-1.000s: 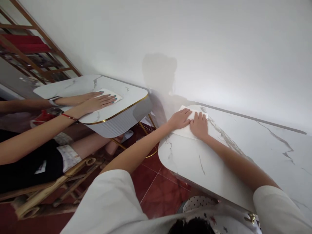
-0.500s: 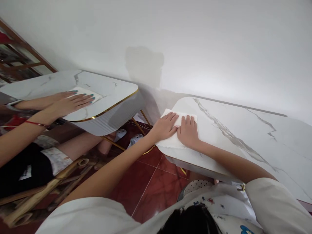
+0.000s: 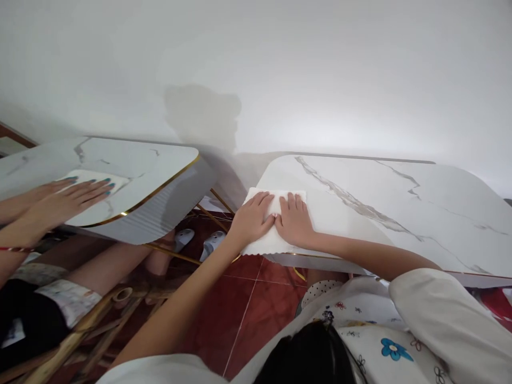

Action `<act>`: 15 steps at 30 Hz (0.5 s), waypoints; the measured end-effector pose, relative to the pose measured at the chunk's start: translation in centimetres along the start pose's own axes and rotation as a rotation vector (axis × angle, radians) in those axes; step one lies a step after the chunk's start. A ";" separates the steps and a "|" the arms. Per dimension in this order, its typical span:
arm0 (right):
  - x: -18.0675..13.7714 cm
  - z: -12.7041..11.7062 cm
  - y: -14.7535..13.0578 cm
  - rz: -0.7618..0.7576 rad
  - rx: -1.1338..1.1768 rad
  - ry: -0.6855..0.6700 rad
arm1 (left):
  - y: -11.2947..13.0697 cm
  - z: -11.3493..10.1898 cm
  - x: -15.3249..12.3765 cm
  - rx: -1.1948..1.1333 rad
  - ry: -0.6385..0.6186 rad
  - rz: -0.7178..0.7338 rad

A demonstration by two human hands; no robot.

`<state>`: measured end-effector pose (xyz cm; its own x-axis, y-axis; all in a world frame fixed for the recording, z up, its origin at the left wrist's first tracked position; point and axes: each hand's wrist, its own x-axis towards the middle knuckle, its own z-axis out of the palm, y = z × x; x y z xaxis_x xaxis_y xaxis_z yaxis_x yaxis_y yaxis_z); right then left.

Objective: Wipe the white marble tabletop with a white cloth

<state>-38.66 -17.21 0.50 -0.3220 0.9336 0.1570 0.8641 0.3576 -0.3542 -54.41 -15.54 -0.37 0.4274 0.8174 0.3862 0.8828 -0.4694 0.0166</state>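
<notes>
My left hand [image 3: 250, 220] lies flat on a white cloth [image 3: 269, 243] at the left end of a white marble-patterned table [image 3: 360, 184]. Beside it, my right hand [image 3: 295, 220] also rests flat on the cloth, fingers stretched out. The two thumbs meet at the cloth's middle. Fabric shows between and around my hands, and its near edge reaches the rounded front corner of the table. Neither hand grips anything; both press from above.
On the left, a co-worker's hands [image 3: 68, 198] rest on another white cloth [image 3: 116, 180] on a second gold-trimmed table [image 3: 168, 160]. A wall [image 3: 320, 80] stands behind both tables. Grey shoes [image 3: 212, 244], a red tiled floor [image 3: 240, 309] and a bamboo chair [image 3: 96, 320] show below.
My view has turned, shifting most of the scene leftward. My hands and the cloth sit slightly nearer the table's front edge. Both hands stay flat on the cloth.
</notes>
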 end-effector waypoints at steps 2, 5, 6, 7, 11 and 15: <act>-0.5 -0.2 0.7 -0.009 0.002 0.000 | 0.9 0.1 0.1 0.002 0.000 -0.008; -1.6 -0.8 2.3 -0.011 -0.002 -0.009 | 2.9 0.4 0.3 -0.007 -0.003 -0.015; -2.1 -1.0 2.8 -0.008 -0.004 -0.013 | 3.6 0.5 0.4 -0.010 -0.002 -0.017; -2.4 -1.2 3.3 -0.004 -0.006 -0.017 | 4.2 0.6 0.6 -0.013 -0.002 -0.020; -2.6 -1.7 4.4 0.013 -0.026 -0.011 | 5.3 0.9 1.7 -0.006 -0.011 -0.013; -0.4 -1.6 5.4 0.023 -0.056 0.015 | 4.4 1.5 4.0 -0.010 -0.029 0.020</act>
<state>-33.27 -15.70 -0.03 -0.2966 0.9409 0.1636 0.8915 0.3342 -0.3058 -48.56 -13.83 -0.11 0.4508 0.8171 0.3593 0.8720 -0.4891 0.0185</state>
